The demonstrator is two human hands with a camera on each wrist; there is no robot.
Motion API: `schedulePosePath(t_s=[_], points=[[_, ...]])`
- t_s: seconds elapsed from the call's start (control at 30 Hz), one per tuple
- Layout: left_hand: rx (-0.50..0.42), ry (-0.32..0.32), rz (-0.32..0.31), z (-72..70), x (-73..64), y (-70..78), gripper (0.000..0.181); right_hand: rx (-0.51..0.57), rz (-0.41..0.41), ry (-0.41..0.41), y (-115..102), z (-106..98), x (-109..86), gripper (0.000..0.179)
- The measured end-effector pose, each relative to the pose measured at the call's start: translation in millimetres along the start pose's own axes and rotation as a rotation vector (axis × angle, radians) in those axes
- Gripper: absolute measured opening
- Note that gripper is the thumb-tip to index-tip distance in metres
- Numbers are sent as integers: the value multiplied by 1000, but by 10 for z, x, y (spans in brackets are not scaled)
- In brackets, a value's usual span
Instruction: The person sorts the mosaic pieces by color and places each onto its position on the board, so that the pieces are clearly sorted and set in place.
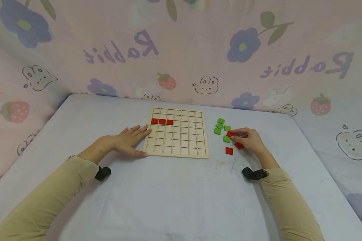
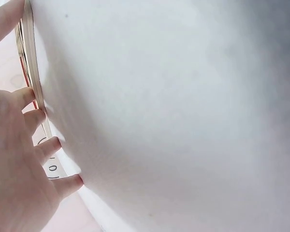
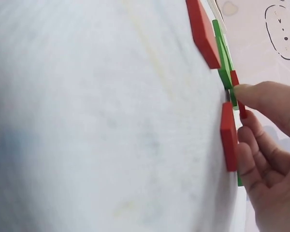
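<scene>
Right hand [image 1: 249, 140] pinches a red tile [image 1: 230, 133] at its fingertips [image 3: 247, 94] (apparently tilted).

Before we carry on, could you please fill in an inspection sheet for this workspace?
Surface: white tabletop, faintly marked in places.
Job's things: grid board with three red tiles in one row; loose green tiles and two loose red tiles to its right.
Clutter: nothing seen.
Hands: left hand touches the board's left edge; right hand pinches another red tile.
Cables: nothing seen.
Surroundings: pale, printed backdrop beyond the tabletop.
</scene>
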State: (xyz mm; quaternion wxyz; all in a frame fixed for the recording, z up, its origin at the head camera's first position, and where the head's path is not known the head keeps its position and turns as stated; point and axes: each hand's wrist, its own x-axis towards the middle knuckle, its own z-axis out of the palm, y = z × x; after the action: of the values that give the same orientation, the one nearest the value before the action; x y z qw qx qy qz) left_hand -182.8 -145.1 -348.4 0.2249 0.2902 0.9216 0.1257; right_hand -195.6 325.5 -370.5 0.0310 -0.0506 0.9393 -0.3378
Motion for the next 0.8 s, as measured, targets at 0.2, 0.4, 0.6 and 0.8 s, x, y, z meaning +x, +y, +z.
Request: schedulePosePath(t_s=[0.2, 0.4, 0.6, 0.8], points=[[-15, 1, 6, -3, -13, 5, 95, 0, 11, 14, -21, 8, 10, 36], [-9, 1, 10, 12, -13, -19, 96, 25, 8, 27, -55, -2, 10, 37], [-12, -3, 7, 12, -5, -23, 97, 40, 32, 36, -85, 5, 22, 39], [-25, -1, 8, 3, -22, -9, 96, 64, 3, 42, -155, 25, 37, 38]])
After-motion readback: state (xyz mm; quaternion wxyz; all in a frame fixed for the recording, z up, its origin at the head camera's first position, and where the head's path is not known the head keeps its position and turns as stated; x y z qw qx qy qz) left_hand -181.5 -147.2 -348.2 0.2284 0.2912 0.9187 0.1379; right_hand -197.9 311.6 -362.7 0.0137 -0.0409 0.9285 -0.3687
